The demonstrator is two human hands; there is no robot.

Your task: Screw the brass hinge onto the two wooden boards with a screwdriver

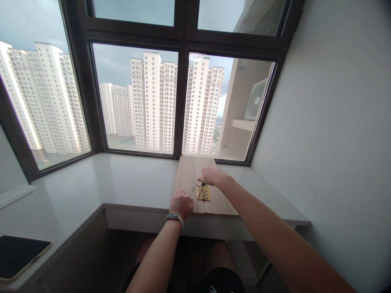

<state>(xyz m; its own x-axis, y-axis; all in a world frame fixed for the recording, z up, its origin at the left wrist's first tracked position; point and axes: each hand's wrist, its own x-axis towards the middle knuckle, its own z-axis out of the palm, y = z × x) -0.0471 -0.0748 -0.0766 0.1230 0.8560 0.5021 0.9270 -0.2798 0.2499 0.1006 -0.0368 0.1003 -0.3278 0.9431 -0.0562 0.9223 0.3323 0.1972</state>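
Two wooden boards lie side by side on the white windowsill counter, with a brass hinge across their seam. My left hand, with a watch on its wrist, rests as a loose fist on the near part of the left board, just left of the hinge. My right hand reaches over the boards, its fingers closed and pointing down at the top of the hinge. What those fingers pinch is too small to make out.
A dark tablet lies at the counter's near left. Large dark-framed windows stand behind the counter and a white wall rises on the right. My knees sit under the counter's front edge.
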